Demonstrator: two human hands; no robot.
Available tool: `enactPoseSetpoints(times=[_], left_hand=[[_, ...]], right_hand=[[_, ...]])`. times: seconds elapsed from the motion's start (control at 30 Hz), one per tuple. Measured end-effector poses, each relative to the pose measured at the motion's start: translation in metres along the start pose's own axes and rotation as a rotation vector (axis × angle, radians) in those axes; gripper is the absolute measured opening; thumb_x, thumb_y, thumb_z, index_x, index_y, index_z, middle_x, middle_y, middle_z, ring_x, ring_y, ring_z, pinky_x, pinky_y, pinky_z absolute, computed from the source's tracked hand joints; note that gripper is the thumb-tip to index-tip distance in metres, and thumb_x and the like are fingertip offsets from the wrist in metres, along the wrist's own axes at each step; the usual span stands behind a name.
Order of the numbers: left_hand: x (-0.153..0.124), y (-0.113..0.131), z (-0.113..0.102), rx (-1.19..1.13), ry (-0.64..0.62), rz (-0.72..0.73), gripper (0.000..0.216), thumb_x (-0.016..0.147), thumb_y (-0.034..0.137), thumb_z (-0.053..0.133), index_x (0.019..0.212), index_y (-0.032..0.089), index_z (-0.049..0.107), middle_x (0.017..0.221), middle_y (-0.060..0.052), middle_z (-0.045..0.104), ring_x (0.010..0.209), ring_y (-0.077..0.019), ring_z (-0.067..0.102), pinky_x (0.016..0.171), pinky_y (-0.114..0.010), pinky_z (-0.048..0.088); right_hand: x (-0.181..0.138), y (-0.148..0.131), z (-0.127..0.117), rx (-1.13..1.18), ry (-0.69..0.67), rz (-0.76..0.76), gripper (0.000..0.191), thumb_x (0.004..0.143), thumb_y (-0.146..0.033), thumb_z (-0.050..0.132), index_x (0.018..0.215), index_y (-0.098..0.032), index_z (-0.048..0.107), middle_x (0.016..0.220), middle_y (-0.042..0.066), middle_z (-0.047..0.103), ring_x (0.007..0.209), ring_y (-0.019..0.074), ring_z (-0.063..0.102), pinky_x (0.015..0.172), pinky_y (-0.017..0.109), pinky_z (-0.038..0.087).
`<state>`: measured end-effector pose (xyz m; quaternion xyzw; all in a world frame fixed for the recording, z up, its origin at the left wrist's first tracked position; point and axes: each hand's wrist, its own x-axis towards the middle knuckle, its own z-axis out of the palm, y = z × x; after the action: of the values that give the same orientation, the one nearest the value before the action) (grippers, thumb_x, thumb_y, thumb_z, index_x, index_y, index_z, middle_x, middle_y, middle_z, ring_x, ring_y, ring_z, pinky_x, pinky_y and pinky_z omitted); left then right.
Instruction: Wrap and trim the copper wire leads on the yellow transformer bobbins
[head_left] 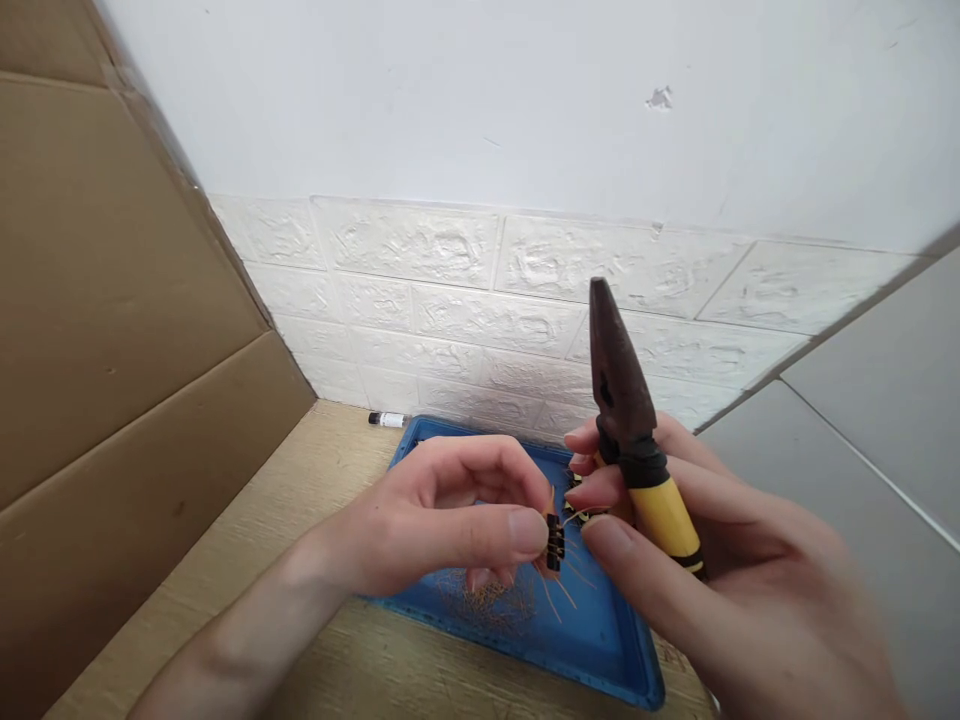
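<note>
Both forearms come in low over the blue tray [600,640], which lies on the wooden tabletop [300,520] against the white brick-patterned wall [450,300]. Left of the tray a cardboard sheet [112,300] leans up, seemingly to screen off that side; just behind the tray's far left corner lies a small white tube with a black cap [387,420]. Above the tray, the left hand [442,520] pinches a small black part with thin copper-coloured leads [555,542] between thumb and forefinger, holding it out where it can be worked on. Under it, on the tray floor, sits a heap of fine wire clippings [487,598], so the tray looks to be there to catch offcuts. The right hand [697,560] wraps the yellow handle of the pliers [626,410], nose parked upward out of the way with its jaws together, freeing the thumb and fingertips to touch the part.
</note>
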<state>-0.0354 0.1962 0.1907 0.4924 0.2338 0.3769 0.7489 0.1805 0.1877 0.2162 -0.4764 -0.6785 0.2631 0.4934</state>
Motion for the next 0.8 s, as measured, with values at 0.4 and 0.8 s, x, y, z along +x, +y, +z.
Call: enactPoseSetpoints(times=[0.4, 0.8], left_hand=[[-0.003, -0.002, 0.002, 0.036, -0.082, -0.178, 0.063, 0.086, 0.074, 0.099, 0.095, 0.020, 0.068, 0.085, -0.001, 0.074, 0.069, -0.0106, 0.060, 0.060, -0.019, 0.046], [-0.001, -0.011, -0.001, 0.035, -0.086, -0.073, 0.060, 0.090, 0.072, 0.096, 0.088, 0.018, 0.070, 0.078, -0.001, 0.068, 0.065, -0.0108, 0.057, 0.060, -0.022, 0.048]], right_hand=[[-0.005, -0.008, 0.011, 0.244, -0.069, 0.017, 0.025, 0.087, -0.021, 0.081, 0.066, -0.033, 0.077, 0.097, -0.006, 0.082, 0.075, 0.0114, 0.077, 0.060, 0.015, 0.061], [0.001, 0.001, 0.002, 0.025, -0.198, -0.183, 0.027, 0.090, -0.009, 0.074, 0.075, -0.032, 0.077, 0.104, -0.004, 0.082, 0.084, 0.0131, 0.082, 0.067, 0.015, 0.064]])
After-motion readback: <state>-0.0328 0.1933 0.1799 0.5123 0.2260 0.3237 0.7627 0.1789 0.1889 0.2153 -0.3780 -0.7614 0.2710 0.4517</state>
